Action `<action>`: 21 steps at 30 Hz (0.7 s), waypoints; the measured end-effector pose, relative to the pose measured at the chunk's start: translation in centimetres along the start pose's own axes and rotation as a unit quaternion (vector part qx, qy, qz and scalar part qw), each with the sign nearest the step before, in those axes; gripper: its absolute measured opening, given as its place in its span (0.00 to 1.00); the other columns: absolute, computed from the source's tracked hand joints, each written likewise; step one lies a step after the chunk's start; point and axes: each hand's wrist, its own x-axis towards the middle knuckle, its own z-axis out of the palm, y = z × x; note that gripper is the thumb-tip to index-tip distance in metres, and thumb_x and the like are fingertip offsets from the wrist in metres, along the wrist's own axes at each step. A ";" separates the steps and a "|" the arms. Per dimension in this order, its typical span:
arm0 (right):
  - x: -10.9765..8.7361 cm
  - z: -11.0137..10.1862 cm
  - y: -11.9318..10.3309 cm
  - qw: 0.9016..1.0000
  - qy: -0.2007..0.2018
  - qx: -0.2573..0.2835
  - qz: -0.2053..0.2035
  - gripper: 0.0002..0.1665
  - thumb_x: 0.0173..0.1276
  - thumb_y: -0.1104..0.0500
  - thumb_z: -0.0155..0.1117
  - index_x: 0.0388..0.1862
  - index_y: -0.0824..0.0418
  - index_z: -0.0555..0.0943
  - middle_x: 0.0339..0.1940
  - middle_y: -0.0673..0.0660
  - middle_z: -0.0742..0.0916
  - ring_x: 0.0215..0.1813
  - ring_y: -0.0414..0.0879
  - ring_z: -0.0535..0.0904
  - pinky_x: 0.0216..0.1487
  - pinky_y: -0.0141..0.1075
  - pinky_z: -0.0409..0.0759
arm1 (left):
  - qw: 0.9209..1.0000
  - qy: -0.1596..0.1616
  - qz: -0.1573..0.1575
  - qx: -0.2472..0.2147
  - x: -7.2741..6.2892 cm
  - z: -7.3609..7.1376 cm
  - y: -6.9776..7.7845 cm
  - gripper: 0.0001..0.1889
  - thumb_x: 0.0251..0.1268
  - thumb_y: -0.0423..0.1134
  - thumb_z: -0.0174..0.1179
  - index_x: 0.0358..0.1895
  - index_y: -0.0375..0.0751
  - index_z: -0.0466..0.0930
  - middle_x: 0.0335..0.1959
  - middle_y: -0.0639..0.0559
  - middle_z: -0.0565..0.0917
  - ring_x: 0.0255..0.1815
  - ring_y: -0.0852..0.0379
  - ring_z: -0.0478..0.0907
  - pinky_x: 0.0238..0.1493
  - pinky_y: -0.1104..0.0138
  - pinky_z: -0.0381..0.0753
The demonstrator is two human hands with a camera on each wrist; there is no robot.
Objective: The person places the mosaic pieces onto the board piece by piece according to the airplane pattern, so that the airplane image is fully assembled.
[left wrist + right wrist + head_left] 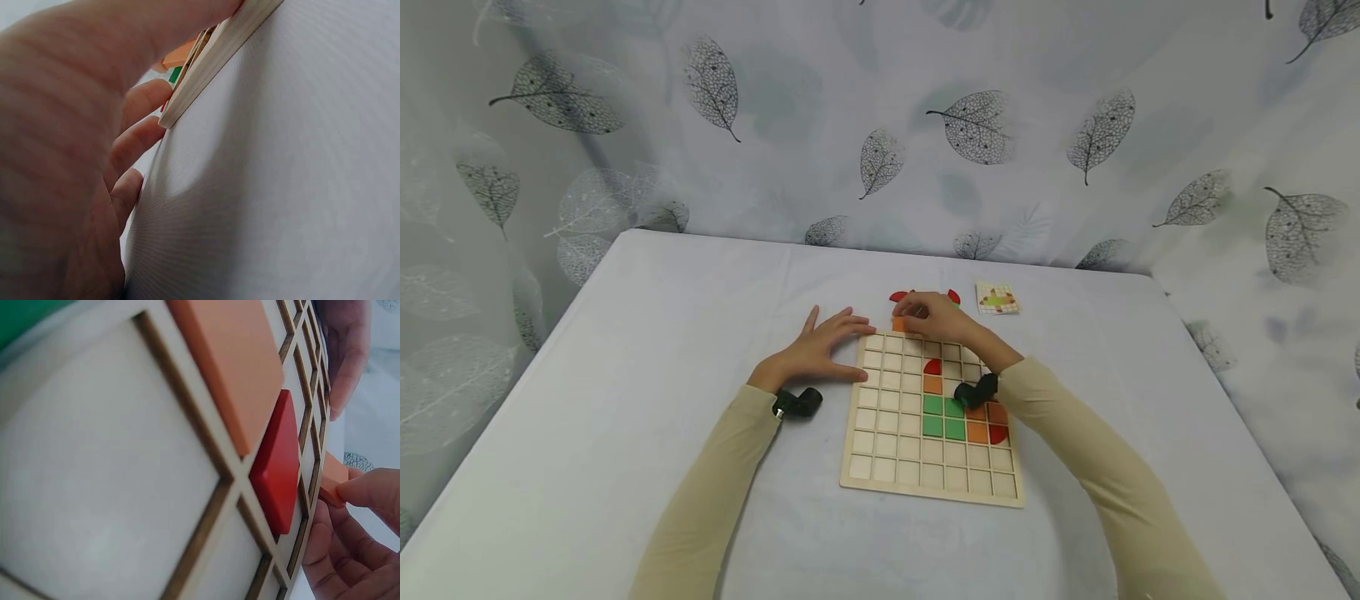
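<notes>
Gently brace the board (910, 450) with your left hand (816, 350), fingers spread by its far-left corner, and level the orange tile (332, 478) pinched in your right hand (936, 319) at the far edge, fingertips clear of the tile's underside.

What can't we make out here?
Head: number of loose pieces; right hand blocks part of their area.
Head: some cells of the board; black wrist camera blocks them.
Head: exact pattern on the card; too small.
Left wrist: most of the board; left hand and top edge.
Right wrist: outline of green piece; upper-left corner cuts it.
</notes>
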 end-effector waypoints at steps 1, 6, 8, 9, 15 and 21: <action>-0.1 0.0 0.1 1.000 0.003 0.003 -0.002 0.13 0.72 0.66 0.54 0.51 0.67 0.81 0.48 0.64 0.84 0.42 0.54 0.82 0.43 0.42 0.81 | 1.000 -0.001 0.000 0.000 0.0 0.0 0.0 0.40 0.54 0.57 0.69 0.71 0.54 0.66 0.75 0.53 0.62 0.80 0.53 0.40 0.73 0.50 0.16; -0.3 -0.1 0.3 0.999 0.022 0.018 0.022 0.12 0.72 0.64 0.56 0.49 0.66 0.83 0.45 0.61 0.86 0.36 0.49 0.82 0.36 0.35 0.81 | 1.000 -0.005 0.000 -0.003 0.1 0.0 0.0 0.40 0.54 0.57 0.69 0.71 0.54 0.66 0.75 0.52 0.62 0.80 0.52 0.40 0.73 0.49 0.16; -0.4 -0.2 0.3 0.998 0.030 0.029 0.037 0.12 0.72 0.63 0.56 0.49 0.65 0.83 0.44 0.61 0.86 0.35 0.49 0.82 0.35 0.35 0.81 | 1.000 -0.005 0.001 -0.002 0.1 -0.1 0.1 0.40 0.54 0.57 0.69 0.71 0.54 0.66 0.75 0.52 0.62 0.80 0.52 0.40 0.73 0.49 0.16; -0.4 -0.2 0.4 0.998 0.034 0.037 0.043 0.12 0.72 0.63 0.56 0.50 0.64 0.83 0.43 0.61 0.86 0.35 0.49 0.83 0.35 0.35 0.81 | 1.000 -0.005 0.002 -0.001 0.1 -0.2 0.1 0.40 0.54 0.57 0.69 0.71 0.54 0.66 0.75 0.52 0.62 0.80 0.52 0.40 0.73 0.49 0.16; -1.0 -0.5 1.0 0.996 0.042 0.065 0.047 0.13 0.73 0.63 0.56 0.51 0.67 0.81 0.39 0.62 0.86 0.34 0.51 0.83 0.35 0.36 0.81 | 1.000 -0.003 0.006 0.002 0.1 -0.2 0.2 0.40 0.55 0.57 0.69 0.71 0.52 0.66 0.75 0.51 0.62 0.80 0.51 0.41 0.73 0.48 0.16; -1.7 -0.7 1.6 0.995 0.038 0.078 0.042 0.14 0.73 0.63 0.58 0.51 0.70 0.81 0.40 0.66 0.85 0.38 0.56 0.84 0.40 0.42 0.82 | 1.000 -0.002 0.006 0.001 0.1 -0.1 0.1 0.40 0.55 0.56 0.69 0.71 0.52 0.66 0.74 0.50 0.62 0.80 0.50 0.41 0.73 0.47 0.16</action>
